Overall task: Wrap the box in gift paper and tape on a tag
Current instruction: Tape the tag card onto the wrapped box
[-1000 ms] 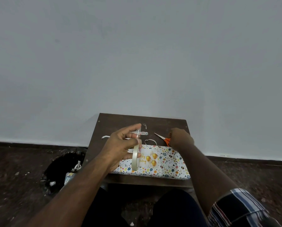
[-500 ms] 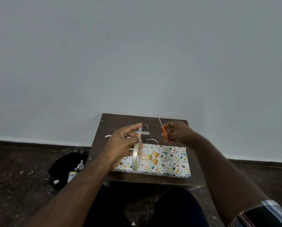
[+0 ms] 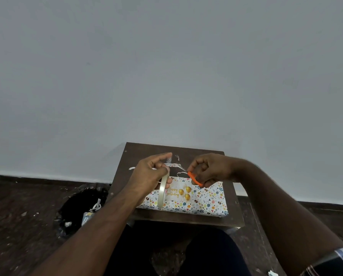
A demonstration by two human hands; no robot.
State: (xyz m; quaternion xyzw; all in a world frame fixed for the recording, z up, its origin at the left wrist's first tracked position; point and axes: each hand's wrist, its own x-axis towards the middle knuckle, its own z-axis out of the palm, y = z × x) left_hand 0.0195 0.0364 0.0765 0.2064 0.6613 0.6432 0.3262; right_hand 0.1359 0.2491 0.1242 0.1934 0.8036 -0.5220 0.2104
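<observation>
Just above the wrapped box point(image 3: 188, 200), left hand point(image 3: 149, 177) grips the tape roll point(image 3: 162, 191), right hand point(image 3: 210, 169) pinches orange scissors point(image 3: 194, 178), bin point(image 3: 81, 210) at nine o'clock.

left hand point(image 3: 149, 176): raised, fingers curled, grips tape roll point(image 3: 162, 191), thumb and index finger extended forward | right hand point(image 3: 210, 169): raised, fingers curled, pinches orange scissors point(image 3: 194, 178) | both forearms reach forward, hands near each other, not touching
</observation>
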